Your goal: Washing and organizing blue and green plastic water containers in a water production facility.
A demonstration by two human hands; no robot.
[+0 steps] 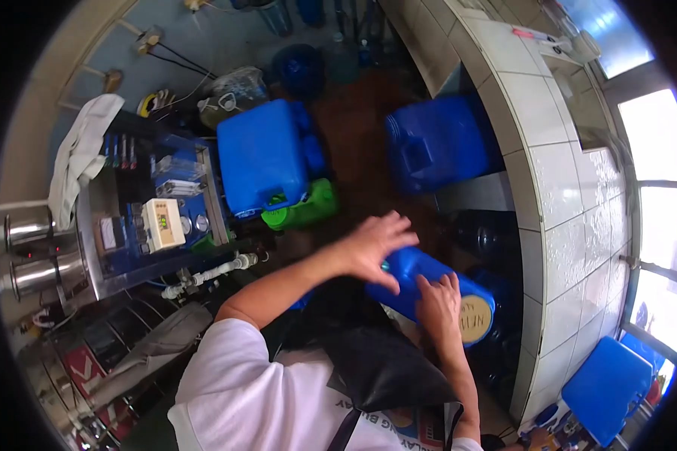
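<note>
In front of my body, a blue plastic jug (409, 262) lies tilted, with a round tan patch bearing handwriting on its lower right end. My right hand (440, 301) holds the jug near that end, its fingers bent over the side. Above the jug's other end is my left hand (381, 248), fingers spread and nothing held in them; whether its palm or thumb touches the jug cannot be told. Part of a green cap shows beside the left thumb. A black apron (383, 361) hides the space below the jug.
Blue jerrycans (262, 155) and a green jug (310, 206) stand ahead on the left. Another blue jerrycan (445, 141) is by the white-tiled counter (575, 225) on the right. Pipes (225, 268) and a metal-framed control panel (104, 279) flank the left side.
</note>
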